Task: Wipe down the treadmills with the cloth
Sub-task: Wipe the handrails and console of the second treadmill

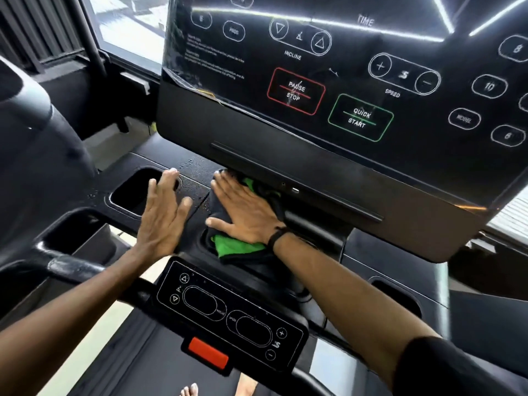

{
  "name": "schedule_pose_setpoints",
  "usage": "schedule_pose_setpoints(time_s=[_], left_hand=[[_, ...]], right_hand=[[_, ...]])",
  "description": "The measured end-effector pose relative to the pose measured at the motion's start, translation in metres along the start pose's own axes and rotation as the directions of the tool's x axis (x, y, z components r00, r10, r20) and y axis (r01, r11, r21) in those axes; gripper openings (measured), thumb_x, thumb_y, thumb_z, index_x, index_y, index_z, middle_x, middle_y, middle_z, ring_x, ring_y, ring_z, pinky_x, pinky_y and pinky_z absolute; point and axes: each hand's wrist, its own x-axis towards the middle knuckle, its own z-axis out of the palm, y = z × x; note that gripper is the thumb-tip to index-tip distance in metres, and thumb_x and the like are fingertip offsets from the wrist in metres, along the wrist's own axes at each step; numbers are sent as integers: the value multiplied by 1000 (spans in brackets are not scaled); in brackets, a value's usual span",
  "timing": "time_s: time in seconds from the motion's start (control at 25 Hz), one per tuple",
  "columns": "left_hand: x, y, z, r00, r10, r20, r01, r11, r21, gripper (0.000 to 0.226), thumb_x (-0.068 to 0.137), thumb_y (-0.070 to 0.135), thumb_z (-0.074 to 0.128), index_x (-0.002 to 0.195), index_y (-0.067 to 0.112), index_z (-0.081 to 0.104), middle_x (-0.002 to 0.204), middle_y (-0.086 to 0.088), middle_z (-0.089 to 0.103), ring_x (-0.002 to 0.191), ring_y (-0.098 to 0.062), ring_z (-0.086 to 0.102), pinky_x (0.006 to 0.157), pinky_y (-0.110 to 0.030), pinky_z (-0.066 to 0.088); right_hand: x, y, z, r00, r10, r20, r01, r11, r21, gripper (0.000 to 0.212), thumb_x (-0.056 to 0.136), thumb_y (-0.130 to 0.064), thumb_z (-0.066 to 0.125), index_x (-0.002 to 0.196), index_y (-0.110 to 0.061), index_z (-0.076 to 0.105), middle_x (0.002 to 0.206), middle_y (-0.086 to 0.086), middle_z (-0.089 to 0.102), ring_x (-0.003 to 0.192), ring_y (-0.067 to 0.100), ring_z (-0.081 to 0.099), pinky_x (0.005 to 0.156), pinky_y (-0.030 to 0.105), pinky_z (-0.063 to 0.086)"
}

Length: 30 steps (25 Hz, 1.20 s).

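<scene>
While flat (fingers straight), right grip (pixel 245 208) on cloth (pixel 237 245)

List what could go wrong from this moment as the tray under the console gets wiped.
1. Water droplets sit on the tray beside the left hand; the cloth under the right hand may miss them.
2. The wiping hand is close under the console; a forward stroke could brush the QUICK START button.
3. The cloth could snag in the cup recess.

Gym: treadmill console (pixel 328 90) with incline, speed, quick-start buttons; second machine (pixel 34 144) alongside.
</scene>
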Motion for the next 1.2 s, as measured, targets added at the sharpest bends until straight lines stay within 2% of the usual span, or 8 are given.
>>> schedule_pose_setpoints(time_s=[0.08,0.24,0.4,0.64,1.0,1.08,1.16,1.2], left_hand=[[4,4,-2,992,-97,-75,88,989,-115,68,95,42,27,151,3,24,157,-11,29,145,2,14,125,-33,-5],[9,14,-3,967,-227,-111,210,966,-152,60,94,27,33,147,-1,30,151,-17,34,135,-14,17,124,-49,7],[6,-2,4,999,-36,7,35,992,121,61,97,32,18,145,-5,26,149,-17,31,141,-31,29,125,-38,-3],[3,-5,8,997,30,67,-43,980,197,68,99,44,17,150,0,24,158,-17,25,152,-27,15,124,-34,-7],[3,-1,5,999,-19,35,15,993,118,66,98,45,22,148,3,27,157,-13,29,150,-25,22,124,-34,-8],[6,4,2,995,-98,-31,97,995,-31,64,96,45,25,147,6,28,154,-9,34,149,-11,23,124,-36,-8],[7,11,0,967,-235,-96,215,959,-187,63,96,42,31,149,8,29,155,-6,35,138,22,6,125,-42,-4],[9,13,-1,940,-327,-99,292,919,-264,65,95,44,32,150,10,29,156,-4,34,135,25,1,125,-43,-2]], right_hand=[[14,-17,1,1000,19,-10,-19,999,39,85,93,-68,41,156,-12,24,166,3,12,153,14,3,122,40,18],[-25,-28,2,990,-141,22,138,985,107,71,97,-60,43,155,-21,28,166,-3,13,153,14,5,122,39,13],[-103,7,-14,988,-139,74,132,987,93,65,100,-55,41,157,-29,22,166,-8,6,153,11,-2,121,33,3],[-205,50,-26,993,0,114,-2,1000,17,77,95,-46,48,159,-21,12,166,-8,3,153,11,-5,122,42,10],[-76,12,-7,986,-87,144,97,993,-67,75,97,-57,23,159,-17,8,167,-1,1,153,16,-6,123,41,6],[-50,-8,-2,990,-96,101,105,990,-92,76,98,-58,20,158,-12,14,166,5,7,153,21,0,123,42,9],[-29,-26,0,992,-100,71,107,990,-91,79,97,-62,17,156,-9,19,165,9,13,153,25,6,122,42,12],[-21,-32,1,992,-104,67,109,991,-82,80,96,-63,17,156,-10,22,165,9,15,153,25,8,122,42,12]])
